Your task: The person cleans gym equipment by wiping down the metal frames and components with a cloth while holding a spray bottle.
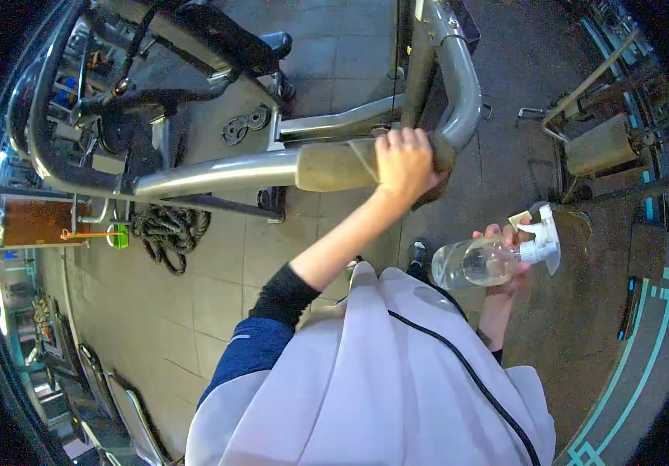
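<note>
Clear plastic spray bottle [470, 264]: long axis near-horizontal, white trigger head [548, 241] rightward; right hand [513, 276] gripping. Left hand [406, 163] curled over olive pad [330, 167], grip unclear.

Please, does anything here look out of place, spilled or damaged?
Slightly: the dark rope lies in a tangled heap on the floor at left, not neatly coiled. Nothing clearly looks spilled or damaged.

Head-worn wide view, facing forward and steeply down over white cloth garment [365, 373], grey tiled floor [210, 299]; bare hands [406, 165] near.
</note>
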{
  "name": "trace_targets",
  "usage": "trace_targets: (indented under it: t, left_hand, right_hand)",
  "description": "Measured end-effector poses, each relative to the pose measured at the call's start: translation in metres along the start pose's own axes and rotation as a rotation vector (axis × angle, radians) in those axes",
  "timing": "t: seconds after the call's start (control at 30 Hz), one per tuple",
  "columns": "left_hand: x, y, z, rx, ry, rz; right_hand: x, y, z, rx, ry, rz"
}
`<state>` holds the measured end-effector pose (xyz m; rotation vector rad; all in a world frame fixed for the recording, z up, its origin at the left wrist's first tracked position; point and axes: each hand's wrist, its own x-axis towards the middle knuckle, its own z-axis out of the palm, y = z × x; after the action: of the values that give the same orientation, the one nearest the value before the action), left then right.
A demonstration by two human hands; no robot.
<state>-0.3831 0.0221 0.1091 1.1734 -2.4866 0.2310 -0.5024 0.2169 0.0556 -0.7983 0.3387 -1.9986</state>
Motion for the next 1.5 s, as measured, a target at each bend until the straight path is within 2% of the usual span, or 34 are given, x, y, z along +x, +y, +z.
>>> trace_targets:
  t: [0.13, 0.2, 0.23, 0.33, 0.43, 0.73, 0.8, 0.93, 1.13, 1.33, 1.5]
  left_hand:
    - [0.034, 0.050, 0.010, 0.025, -0.109, -0.189]
    - [0.054, 0.068, 0.025, 0.029, -0.093, -0.265]
    - [0.063, 0.072, 0.032, 0.034, -0.079, -0.338]
    - [0.086, 0.077, 0.043, -0.058, -0.121, -0.388]
    - [0.089, 0.071, 0.041, -0.148, -0.153, -0.356]
    - [0.056, 0.058, 0.023, -0.205, -0.038, -0.245]
    - [0.041, 0.046, 0.015, -0.129, -0.015, -0.074]
    - [0.014, -0.004, -0.019, -0.221, -0.110, 0.077]
    - [-0.024, -0.124, -0.032, -0.196, 0.077, 0.294]
    - [-0.064, -0.259, -0.058, -0.112, 0.177, 0.267]
    - [-0.106, -0.347, -0.076, 0.027, 0.346, 0.226]
  right_hand:
    - [0.003, -0.007, -0.014, -0.108, 0.098, -0.009]
    - [0.004, -0.010, -0.015, -0.148, 0.160, -0.031]
    - [0.005, -0.012, -0.016, -0.190, 0.176, -0.001]
    - [0.006, -0.021, -0.024, -0.283, 0.219, 0.019]
    - [0.008, -0.024, -0.028, -0.369, 0.263, 0.010]
    - [0.009, -0.029, -0.024, -0.295, 0.049, 0.078]
    - [0.008, -0.028, -0.017, -0.287, 0.048, 0.082]
    - [0.003, -0.020, -0.008, -0.271, 0.039, 0.092]
    - [-0.013, 0.005, 0.020, -0.291, 0.098, 0.081]
    - [-0.032, 0.021, 0.026, -0.304, 0.175, 0.083]
    - [-0.045, 0.031, 0.046, -0.374, 0.199, 0.094]
